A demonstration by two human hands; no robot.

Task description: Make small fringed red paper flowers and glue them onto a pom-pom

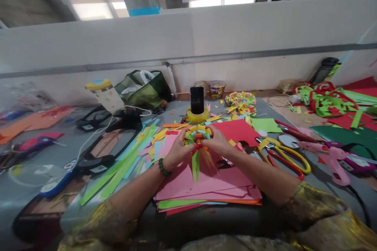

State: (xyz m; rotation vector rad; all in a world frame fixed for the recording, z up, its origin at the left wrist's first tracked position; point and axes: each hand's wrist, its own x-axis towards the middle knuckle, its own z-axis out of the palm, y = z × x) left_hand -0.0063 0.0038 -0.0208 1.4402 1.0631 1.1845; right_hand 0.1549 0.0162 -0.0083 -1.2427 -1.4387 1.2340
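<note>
Between my two hands is a round paper ornament (198,133) made of yellow, green, blue and orange strips, with green paper tails hanging below it. My left hand (179,147) grips its left side, a dark bead bracelet on the wrist. On the right side my right hand (219,141) closes round it, the thumb close to the red part at its lower middle. Both thumbs nearly meet there. Under the ornament lies a stack of pink paper sheets (206,186), with green and orange sheets at the bottom. The fingers partly cover the ornament.
Cut paper strips (123,164) lie to the left. A phone (197,100) stands in a yellow tape roll (197,115). At right are yellow-handled scissors (290,157), red-handled pliers (285,162) and a pink glue gun (331,159). A finished-looking paper ball (241,102) sits farther back.
</note>
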